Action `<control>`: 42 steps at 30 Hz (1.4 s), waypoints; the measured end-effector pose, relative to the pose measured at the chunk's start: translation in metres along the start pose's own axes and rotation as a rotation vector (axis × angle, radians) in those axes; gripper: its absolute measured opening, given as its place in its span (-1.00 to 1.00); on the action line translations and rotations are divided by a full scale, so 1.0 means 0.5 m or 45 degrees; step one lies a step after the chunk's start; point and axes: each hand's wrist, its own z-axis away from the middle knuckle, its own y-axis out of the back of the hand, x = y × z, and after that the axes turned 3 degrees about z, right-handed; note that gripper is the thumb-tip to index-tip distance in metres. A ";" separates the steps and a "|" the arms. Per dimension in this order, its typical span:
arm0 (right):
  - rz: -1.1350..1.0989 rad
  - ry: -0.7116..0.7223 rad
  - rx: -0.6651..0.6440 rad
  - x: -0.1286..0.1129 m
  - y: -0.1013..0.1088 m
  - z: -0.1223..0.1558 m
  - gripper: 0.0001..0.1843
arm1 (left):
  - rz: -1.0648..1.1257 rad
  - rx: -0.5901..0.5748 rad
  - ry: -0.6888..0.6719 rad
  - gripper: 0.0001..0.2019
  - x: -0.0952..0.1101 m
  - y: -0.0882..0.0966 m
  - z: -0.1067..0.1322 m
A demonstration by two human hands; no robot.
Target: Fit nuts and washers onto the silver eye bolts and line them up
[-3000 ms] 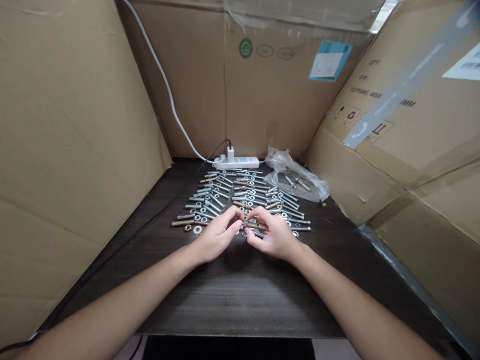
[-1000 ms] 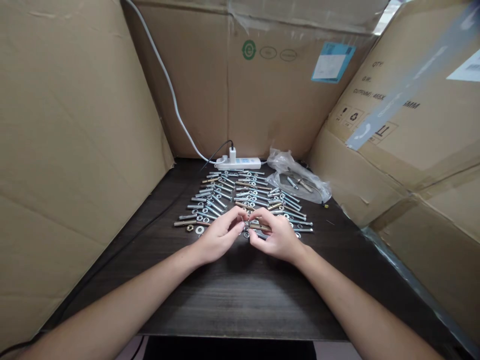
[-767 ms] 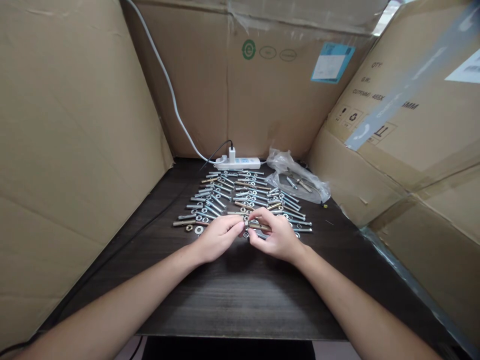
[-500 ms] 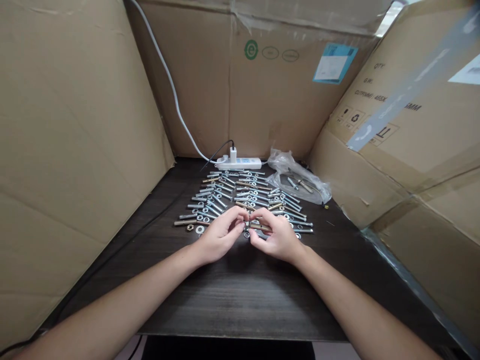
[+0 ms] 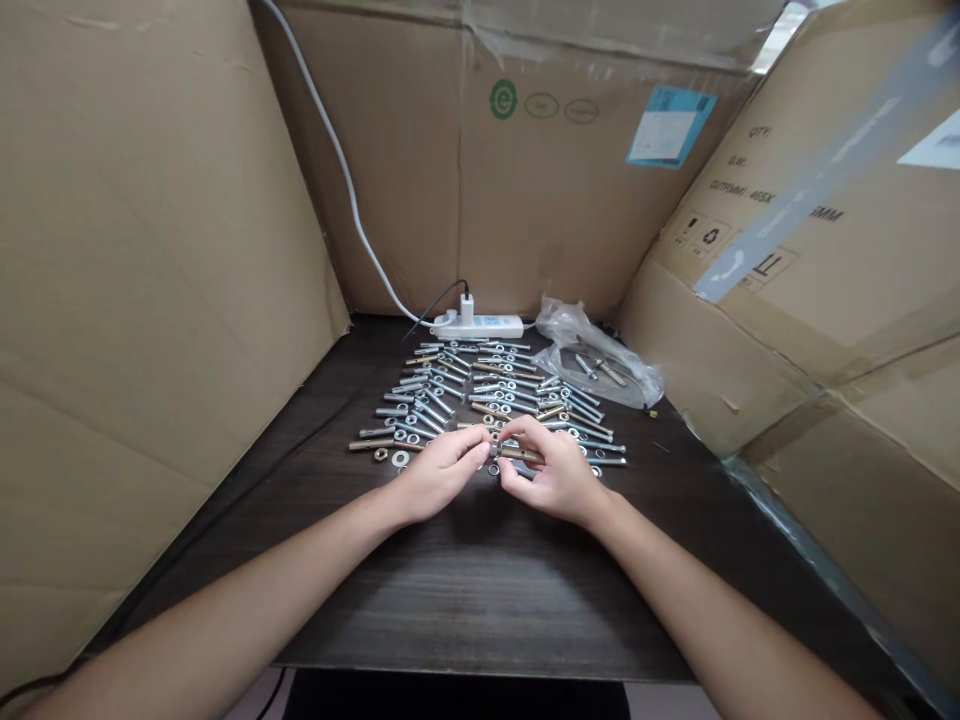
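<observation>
My right hand (image 5: pixel 551 475) pinches a brass-coloured bolt (image 5: pixel 520 454) that lies level, its end pointing left. My left hand (image 5: pixel 439 474) meets that end, thumb and forefinger closed on a small nut (image 5: pixel 493 450) on the bolt's tip. Both hands hover just above the dark wooden table (image 5: pixel 465 580), at the near edge of several rows of silver and brass bolts (image 5: pixel 487 395). Loose washers (image 5: pixel 395 458) lie left of my left hand.
A white power strip (image 5: pixel 474 326) with a plugged charger and white cable sits at the back. A clear plastic bag (image 5: pixel 600 360) holding a few bolts lies at the back right. Cardboard walls (image 5: pixel 150 250) close in the table on three sides.
My left fingers have shifted slightly around the bolt's tip, the forefinger lowering. The right hand and the bolt stay in place.
</observation>
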 end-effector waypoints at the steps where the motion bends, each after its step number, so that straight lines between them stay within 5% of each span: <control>1: -0.002 -0.004 0.003 0.000 0.000 0.000 -0.77 | -0.021 -0.010 0.009 -0.69 0.000 0.000 0.000; 7: -0.011 -0.005 0.008 0.004 -0.004 0.001 -0.79 | -0.015 0.135 -0.044 -0.86 0.008 -0.003 0.004; 36: -0.022 0.078 -0.041 -0.002 0.005 -0.002 -0.77 | -0.120 0.013 -0.057 -0.75 -0.003 -0.004 0.004; 42: 0.010 0.046 -0.017 0.000 0.000 0.000 -0.78 | -0.011 0.117 -0.052 -0.88 0.006 -0.004 0.010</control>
